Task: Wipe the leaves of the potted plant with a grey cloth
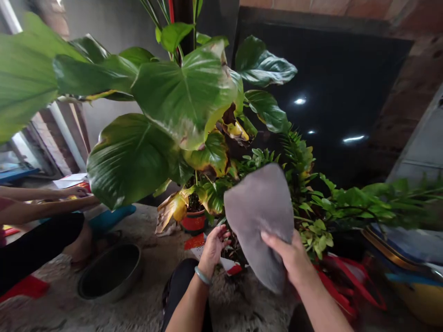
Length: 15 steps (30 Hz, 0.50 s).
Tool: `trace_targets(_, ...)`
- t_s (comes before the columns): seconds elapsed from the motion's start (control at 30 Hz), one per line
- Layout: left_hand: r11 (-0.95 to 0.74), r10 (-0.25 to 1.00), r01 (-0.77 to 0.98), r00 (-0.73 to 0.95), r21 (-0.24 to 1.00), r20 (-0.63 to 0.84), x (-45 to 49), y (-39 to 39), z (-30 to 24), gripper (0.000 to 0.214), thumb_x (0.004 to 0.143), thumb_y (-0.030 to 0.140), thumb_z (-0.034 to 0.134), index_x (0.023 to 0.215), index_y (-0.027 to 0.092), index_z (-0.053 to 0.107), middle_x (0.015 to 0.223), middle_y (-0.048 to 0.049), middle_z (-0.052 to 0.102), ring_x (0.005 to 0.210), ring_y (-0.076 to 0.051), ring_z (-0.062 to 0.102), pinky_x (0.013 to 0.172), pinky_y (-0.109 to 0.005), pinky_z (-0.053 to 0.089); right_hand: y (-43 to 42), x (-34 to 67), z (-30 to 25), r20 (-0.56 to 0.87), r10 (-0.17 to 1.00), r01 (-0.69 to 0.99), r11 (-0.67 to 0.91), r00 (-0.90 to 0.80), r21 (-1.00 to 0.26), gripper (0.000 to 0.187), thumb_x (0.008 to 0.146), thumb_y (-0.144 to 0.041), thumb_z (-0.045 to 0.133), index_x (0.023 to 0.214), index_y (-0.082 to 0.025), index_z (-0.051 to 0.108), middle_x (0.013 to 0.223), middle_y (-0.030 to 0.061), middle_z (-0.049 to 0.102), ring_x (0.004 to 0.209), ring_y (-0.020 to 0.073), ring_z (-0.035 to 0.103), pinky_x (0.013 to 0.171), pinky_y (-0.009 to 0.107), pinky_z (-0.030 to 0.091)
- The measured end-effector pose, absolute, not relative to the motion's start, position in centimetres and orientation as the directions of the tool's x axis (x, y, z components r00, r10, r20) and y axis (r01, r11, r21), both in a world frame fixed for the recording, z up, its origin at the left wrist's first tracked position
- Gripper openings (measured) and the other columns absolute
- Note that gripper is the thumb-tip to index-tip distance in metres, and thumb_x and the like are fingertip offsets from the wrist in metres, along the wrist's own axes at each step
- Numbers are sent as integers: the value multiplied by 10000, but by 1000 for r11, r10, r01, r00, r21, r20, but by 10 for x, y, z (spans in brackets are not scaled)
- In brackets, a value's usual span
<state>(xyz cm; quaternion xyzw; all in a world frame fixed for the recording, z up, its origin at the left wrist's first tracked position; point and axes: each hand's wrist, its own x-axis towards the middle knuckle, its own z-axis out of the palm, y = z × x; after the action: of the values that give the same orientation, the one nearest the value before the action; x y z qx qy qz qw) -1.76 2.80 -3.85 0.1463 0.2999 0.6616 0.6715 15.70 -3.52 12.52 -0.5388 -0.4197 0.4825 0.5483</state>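
My right hand grips a flat grey cloth, thumb on its near face, and holds it up before the plants. Just left of the cloth, apart from it, my left hand has its fingers loosely curled and spread, with nothing in them. A bracelet circles that wrist. Ahead stands a large potted plant with broad green leaves, some yellowed and browned at the edges. Its red pot sits beyond my left hand. The lower leaves behind the cloth are partly hidden.
A dark basin rests on the floor at left, near a seated person with arms stretched forward. Smaller leafy plants spread to the right, above a red bag and a yellow-and-blue container. A dark glossy panel backs the plants.
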Motion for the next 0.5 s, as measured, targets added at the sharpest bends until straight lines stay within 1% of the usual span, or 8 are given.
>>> trace_targets(0.03, 84, 975, -802, -57, 591, -217, -17, 28, -38, 261, 667, 381, 752, 811, 178, 670, 799, -41, 717, 755, -208, 650, 762, -345, 475, -23, 147, 132, -34, 982, -132, -9, 187, -991, 494, 387, -408, 853, 802, -187, 701, 777, 57, 773, 835, 319, 698, 765, 395, 524)
trace_targets(0.07, 85, 974, -810, -56, 581, -221, -17, 27, -36, 263, 684, 401, 733, 817, 181, 673, 800, -43, 720, 770, -217, 656, 773, -354, 479, -14, 135, 133, -45, 985, -182, -14, 166, -983, 472, 384, -402, 843, 777, -188, 694, 754, 56, 768, 819, 316, 698, 750, 392, 528)
trace_targets(0.13, 84, 977, -838, -36, 539, -208, -16, 25, -32, 294, 718, 442, 685, 856, 183, 687, 849, -64, 737, 871, -258, 670, 835, -385, 479, -7, 118, 120, -127, 989, -218, -107, 80, -970, 427, 392, -387, 816, 742, -183, 685, 699, 57, 754, 765, 311, 697, 710, 392, 534)
trace_targets(0.2, 98, 980, -863, -2, 496, -197, -16, 22, -27, 364, 740, 489, 644, 907, 171, 702, 931, -97, 748, 1002, -305, 656, 917, -416, 459, -17, 112, 92, -251, 968, -132, -249, -3, -960, 389, 417, -367, 786, 739, -172, 691, 669, 65, 744, 722, 309, 693, 683, 399, 533)
trace_targets(0.27, 129, 979, -873, 36, 470, -203, -17, 20, -24, 425, 761, 533, 609, 924, 154, 711, 954, -119, 747, 1056, -329, 643, 976, -441, 432, -38, 122, 65, -328, 945, 14, -328, 13, -945, 357, 431, -330, 770, 744, -174, 700, 686, 68, 749, 736, 309, 693, 689, 396, 529)
trace_targets(0.3, 144, 976, -874, 48, 465, -212, -17, 20, -23, 441, 770, 548, 596, 911, 147, 715, 927, -123, 747, 1048, -331, 648, 988, -447, 426, -49, 130, 57, -330, 944, 73, -331, 32, -941, 349, 430, -301, 771, 749, -178, 705, 712, 68, 756, 765, 307, 694, 704, 387, 527)
trace_targets(0.4, 155, 974, -872, 57, 464, -217, -20, 19, -22, 435, 785, 554, 586, 848, 146, 723, 835, -113, 747, 1004, -320, 664, 986, -442, 431, -66, 153, 67, -258, 966, 163, -257, 19, -953, 343, 434, -263, 788, 760, -185, 719, 754, 63, 766, 788, 294, 692, 717, 362, 524)
trace_targets(0.5, 118, 984, -861, 36, 494, -172, -19, 18, -22, 408, 772, 541, 615, 827, 152, 727, 827, -100, 756, 1005, -320, 660, 969, -432, 442, -49, 155, 108, -64, 995, 133, -52, -81, -990, 310, 496, -348, 800, 745, -176, 732, 737, 69, 765, 752, 288, 691, 695, 357, 523)
